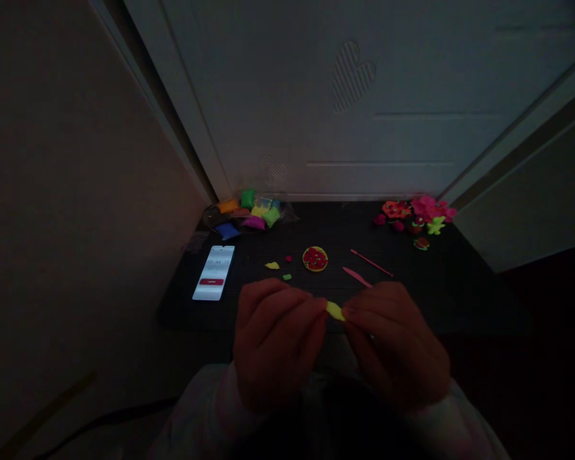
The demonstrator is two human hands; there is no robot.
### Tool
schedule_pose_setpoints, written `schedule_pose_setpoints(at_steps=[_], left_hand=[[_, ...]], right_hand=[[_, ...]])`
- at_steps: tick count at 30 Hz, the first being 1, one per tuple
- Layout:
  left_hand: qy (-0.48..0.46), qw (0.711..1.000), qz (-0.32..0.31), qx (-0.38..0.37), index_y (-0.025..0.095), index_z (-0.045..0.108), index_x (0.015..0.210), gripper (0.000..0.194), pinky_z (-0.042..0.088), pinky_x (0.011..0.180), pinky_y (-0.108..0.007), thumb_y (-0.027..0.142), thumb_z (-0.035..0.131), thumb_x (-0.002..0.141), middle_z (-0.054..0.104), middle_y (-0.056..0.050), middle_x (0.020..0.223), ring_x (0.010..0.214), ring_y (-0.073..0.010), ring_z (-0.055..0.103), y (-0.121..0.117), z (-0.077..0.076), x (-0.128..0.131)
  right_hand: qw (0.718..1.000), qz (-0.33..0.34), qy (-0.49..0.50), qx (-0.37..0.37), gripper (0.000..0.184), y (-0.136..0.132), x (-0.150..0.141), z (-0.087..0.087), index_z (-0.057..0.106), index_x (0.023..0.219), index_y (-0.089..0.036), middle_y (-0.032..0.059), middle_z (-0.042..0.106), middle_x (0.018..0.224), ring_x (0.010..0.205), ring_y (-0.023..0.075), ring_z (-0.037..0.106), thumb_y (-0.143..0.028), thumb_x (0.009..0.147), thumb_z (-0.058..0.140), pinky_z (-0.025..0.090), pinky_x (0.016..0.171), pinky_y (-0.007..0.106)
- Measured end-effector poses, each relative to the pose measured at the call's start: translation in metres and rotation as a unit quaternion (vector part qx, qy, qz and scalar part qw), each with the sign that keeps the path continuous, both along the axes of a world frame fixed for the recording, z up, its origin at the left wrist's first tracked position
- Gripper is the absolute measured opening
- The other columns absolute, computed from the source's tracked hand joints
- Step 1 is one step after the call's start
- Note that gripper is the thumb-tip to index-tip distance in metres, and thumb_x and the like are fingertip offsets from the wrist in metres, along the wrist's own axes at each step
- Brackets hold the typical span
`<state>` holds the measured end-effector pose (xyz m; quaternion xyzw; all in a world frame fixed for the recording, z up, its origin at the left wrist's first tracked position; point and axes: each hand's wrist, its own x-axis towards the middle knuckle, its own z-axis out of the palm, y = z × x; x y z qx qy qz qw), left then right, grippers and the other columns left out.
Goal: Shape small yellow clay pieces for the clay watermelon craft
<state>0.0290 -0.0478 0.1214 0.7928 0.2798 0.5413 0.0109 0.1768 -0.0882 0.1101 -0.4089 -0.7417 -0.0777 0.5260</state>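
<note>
Both hands meet in front of the dark table, pinching a small piece of yellow modelling clay [335, 311] between them. My left hand [278, 338] grips its left end with closed fingertips. At the right end, my right hand [395, 338] is closed on the same piece. Beyond the hands lies a round clay pizza [315, 259] with a yellow rim and red top. Left of it are a yellow clay scrap [272, 266], a red clay bit [289, 259] and a green clay bit [287, 277]. A pink modelling knife [357, 276] and a thin pink stick tool [371, 262] lie to its right.
A lit phone [214, 273] lies at the table's left. Behind it sit several coloured clay packets [253, 222]. Finished-looking clay figures, among them a pink cluster [431, 209] and a yellow-green figure [436, 225], stand at the back right. A white panel [287, 128] rises behind the table [469, 287].
</note>
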Motion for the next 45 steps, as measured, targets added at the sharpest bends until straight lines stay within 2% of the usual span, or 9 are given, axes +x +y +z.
schedule_pose_setpoints(at_steps=[6,10,17,20,24,29,36,41,45], left_hand=[[-0.067,0.993,-0.058,-0.077,0.017,0.058,0.08,0.02,0.047,0.068,-0.027,0.002,0.061,0.067,0.059,0.0,0.075,0.074,-0.0127,0.055,-0.003,-0.003,0.003],[-0.085,0.984,-0.05,-0.146,0.018,0.059,0.079,0.016,0.046,0.068,-0.028,0.007,0.063,0.068,0.06,0.0,0.075,0.074,-0.0125,0.056,0.001,-0.007,0.007],[-0.058,0.965,-0.007,-0.255,0.019,0.061,0.073,0.005,0.045,0.068,-0.026,0.016,0.062,0.071,0.063,0.001,0.075,0.072,-0.0115,0.056,0.013,-0.016,0.011],[-0.057,0.957,-0.002,-0.283,0.02,0.062,0.073,0.004,0.045,0.069,-0.027,0.016,0.063,0.071,0.064,0.001,0.075,0.072,-0.0117,0.057,0.015,-0.019,0.012],[-0.069,0.947,-0.007,-0.314,0.02,0.064,0.075,0.005,0.045,0.071,-0.028,0.017,0.062,0.071,0.066,0.001,0.076,0.072,-0.0122,0.058,0.017,-0.022,0.014],[-0.11,0.905,-0.023,-0.41,0.02,0.067,0.072,0.004,0.046,0.069,-0.029,0.021,0.063,0.07,0.068,0.0,0.076,0.07,-0.0136,0.06,0.019,-0.024,0.014],[-0.202,0.848,-0.055,-0.487,0.02,0.069,0.07,0.004,0.047,0.07,-0.026,0.021,0.066,0.067,0.069,0.001,0.075,0.073,-0.0133,0.062,0.019,-0.029,0.019],[-0.248,0.824,-0.067,-0.505,0.02,0.069,0.071,0.006,0.048,0.071,-0.025,0.02,0.066,0.066,0.069,0.002,0.075,0.074,-0.0123,0.062,0.019,-0.035,0.024],[-0.271,0.811,-0.078,-0.513,0.021,0.069,0.071,0.006,0.048,0.071,-0.023,0.02,0.066,0.067,0.069,0.003,0.075,0.075,-0.0112,0.062,0.019,-0.04,0.026]], right_hand=[[0.994,0.039,0.089,-0.043,0.026,-0.004,-0.007,0.004,0.056,0.093,-0.019,0.0024,0.064,0.078,0.072,0.0146,0.058,-0.003,0.073,0.054,0.048,0.067,0.033],[0.976,-0.003,0.174,-0.133,0.02,-0.001,-0.009,0.001,0.058,0.088,-0.023,-0.0011,0.063,0.078,0.075,0.0137,0.058,-0.009,0.074,0.058,0.046,0.069,0.029],[0.95,-0.053,0.131,-0.278,0.004,0.013,0.0,0.005,0.059,0.071,-0.02,-0.0025,0.061,0.068,0.065,0.0113,0.055,-0.019,0.075,0.058,0.042,0.064,0.025],[0.928,-0.035,0.162,-0.334,0.006,0.018,0.002,0.002,0.06,0.069,-0.019,-0.0019,0.06,0.066,0.062,0.0109,0.053,-0.02,0.074,0.058,0.041,0.059,0.024],[0.88,0.0,0.279,-0.385,0.009,0.023,0.0,-0.006,0.06,0.067,-0.018,-0.0021,0.057,0.062,0.059,0.0105,0.05,-0.025,0.073,0.059,0.039,0.056,0.023],[0.821,0.043,0.407,-0.398,0.011,0.029,-0.005,-0.019,0.06,0.067,-0.018,-0.0026,0.058,0.064,0.061,0.0096,0.051,-0.028,0.07,0.062,0.04,0.058,0.022],[0.777,0.098,0.495,-0.377,0.01,0.031,-0.01,-0.03,0.062,0.071,-0.018,-0.0046,0.057,0.063,0.058,0.0071,0.049,-0.027,0.07,0.065,0.039,0.056,0.021],[0.759,0.114,0.518,-0.378,0.01,0.033,-0.013,-0.033,0.062,0.072,-0.018,-0.0052,0.056,0.062,0.056,0.0062,0.047,-0.027,0.07,0.064,0.037,0.055,0.02],[0.762,0.105,0.518,-0.374,0.01,0.034,-0.015,-0.036,0.062,0.071,-0.018,-0.0052,0.057,0.062,0.057,0.0064,0.048,-0.028,0.07,0.065,0.039,0.057,0.02]])
